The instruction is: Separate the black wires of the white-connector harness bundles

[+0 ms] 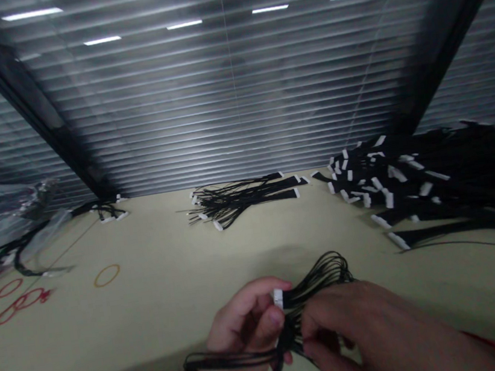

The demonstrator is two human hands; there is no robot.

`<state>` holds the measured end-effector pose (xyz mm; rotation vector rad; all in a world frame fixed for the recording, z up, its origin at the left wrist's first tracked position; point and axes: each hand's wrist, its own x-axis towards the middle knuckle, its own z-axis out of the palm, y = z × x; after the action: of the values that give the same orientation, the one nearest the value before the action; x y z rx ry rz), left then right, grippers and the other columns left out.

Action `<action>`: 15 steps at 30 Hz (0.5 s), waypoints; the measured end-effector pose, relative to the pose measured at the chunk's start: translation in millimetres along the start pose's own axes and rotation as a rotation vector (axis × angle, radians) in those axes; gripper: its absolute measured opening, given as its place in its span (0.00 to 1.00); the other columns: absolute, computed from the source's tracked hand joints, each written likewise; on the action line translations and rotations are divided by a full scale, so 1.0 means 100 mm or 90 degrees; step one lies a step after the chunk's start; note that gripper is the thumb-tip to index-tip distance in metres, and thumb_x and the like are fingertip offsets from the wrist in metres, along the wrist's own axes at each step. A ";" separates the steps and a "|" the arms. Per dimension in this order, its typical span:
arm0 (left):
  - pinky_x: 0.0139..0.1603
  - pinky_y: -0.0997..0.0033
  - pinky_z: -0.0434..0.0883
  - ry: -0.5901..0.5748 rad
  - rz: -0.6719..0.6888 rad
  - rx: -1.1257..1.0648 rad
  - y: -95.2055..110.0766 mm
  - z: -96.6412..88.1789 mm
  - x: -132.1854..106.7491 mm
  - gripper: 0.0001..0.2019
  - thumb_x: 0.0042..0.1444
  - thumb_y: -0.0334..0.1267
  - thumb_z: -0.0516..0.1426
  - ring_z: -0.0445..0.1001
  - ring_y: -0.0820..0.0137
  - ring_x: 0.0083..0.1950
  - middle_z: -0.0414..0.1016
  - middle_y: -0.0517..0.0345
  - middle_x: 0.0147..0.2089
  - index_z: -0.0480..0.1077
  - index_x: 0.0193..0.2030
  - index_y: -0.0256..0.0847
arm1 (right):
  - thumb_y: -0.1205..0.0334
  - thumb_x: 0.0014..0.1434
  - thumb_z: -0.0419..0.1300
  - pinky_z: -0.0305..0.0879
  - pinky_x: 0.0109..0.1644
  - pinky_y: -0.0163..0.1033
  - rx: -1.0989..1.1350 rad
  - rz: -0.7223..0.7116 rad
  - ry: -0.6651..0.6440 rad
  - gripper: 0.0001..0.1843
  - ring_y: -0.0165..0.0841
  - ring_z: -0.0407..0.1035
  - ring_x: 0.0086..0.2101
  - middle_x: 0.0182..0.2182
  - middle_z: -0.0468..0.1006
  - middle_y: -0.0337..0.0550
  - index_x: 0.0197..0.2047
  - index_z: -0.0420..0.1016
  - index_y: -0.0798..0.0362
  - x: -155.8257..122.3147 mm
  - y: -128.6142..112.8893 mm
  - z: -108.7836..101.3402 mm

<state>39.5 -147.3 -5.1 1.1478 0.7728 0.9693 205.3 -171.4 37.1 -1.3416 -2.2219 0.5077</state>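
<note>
Two hands are gripping one looped bundle of thin black wires (318, 276) at lower centre: left hand (247, 322) pinching its white plastic connector (279, 297), right hand (367, 331) closing around strands just right, loop arching upward.

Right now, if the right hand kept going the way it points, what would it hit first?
The right hand first meets the black wire bundle it pinches, then likely the left hand holding the white plug.
</note>
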 end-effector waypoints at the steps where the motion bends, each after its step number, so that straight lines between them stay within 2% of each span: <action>1: 0.21 0.83 0.66 0.001 0.000 0.001 0.00 0.00 0.00 0.10 0.54 0.44 0.59 0.66 0.79 0.21 0.70 0.62 0.25 0.73 0.42 0.44 | 0.75 0.47 0.56 0.57 0.30 0.33 0.004 0.012 -0.001 0.12 0.28 0.70 0.27 0.26 0.75 0.28 0.27 0.72 0.46 0.00 -0.01 -0.01; 7: 0.20 0.83 0.67 0.036 0.002 0.025 -0.01 -0.04 0.05 0.09 0.55 0.44 0.58 0.67 0.79 0.21 0.68 0.64 0.25 0.73 0.42 0.45 | 0.71 0.51 0.53 0.51 0.25 0.33 -0.041 0.113 -0.074 0.07 0.28 0.64 0.24 0.23 0.72 0.33 0.26 0.69 0.50 0.06 0.02 -0.12; 9: 0.21 0.82 0.67 0.045 -0.004 0.036 -0.02 -0.04 0.05 0.10 0.55 0.44 0.58 0.67 0.79 0.21 0.67 0.64 0.25 0.72 0.42 0.46 | 0.70 0.51 0.53 0.49 0.25 0.32 0.002 0.119 -0.113 0.07 0.26 0.60 0.23 0.22 0.69 0.33 0.25 0.68 0.52 0.09 0.04 -0.20; 11: 0.20 0.83 0.67 0.049 -0.007 0.041 -0.03 -0.04 0.05 0.11 0.54 0.45 0.58 0.66 0.79 0.20 0.66 0.64 0.25 0.72 0.42 0.45 | 0.70 0.51 0.52 0.49 0.23 0.30 0.156 0.161 -0.191 0.07 0.24 0.57 0.21 0.20 0.67 0.33 0.28 0.70 0.52 0.13 0.07 -0.31; 13: 0.18 0.83 0.66 0.063 -0.008 0.048 -0.03 -0.04 0.05 0.11 0.54 0.45 0.59 0.65 0.79 0.20 0.66 0.65 0.24 0.72 0.41 0.44 | 0.70 0.52 0.50 0.51 0.22 0.27 0.417 0.208 -0.321 0.09 0.23 0.56 0.20 0.20 0.66 0.34 0.31 0.70 0.54 0.17 0.14 -0.45; 15: 0.18 0.83 0.66 0.085 -0.018 0.060 -0.01 -0.03 0.06 0.11 0.54 0.45 0.59 0.66 0.78 0.20 0.66 0.64 0.24 0.72 0.41 0.44 | 0.70 0.54 0.51 0.55 0.24 0.26 0.660 0.194 -0.371 0.08 0.21 0.58 0.20 0.20 0.66 0.35 0.32 0.71 0.56 0.22 0.24 -0.58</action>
<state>39.8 -140.6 -6.8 1.1583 0.9478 1.0027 247.8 -137.0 75.8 -0.9777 -1.6063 2.0160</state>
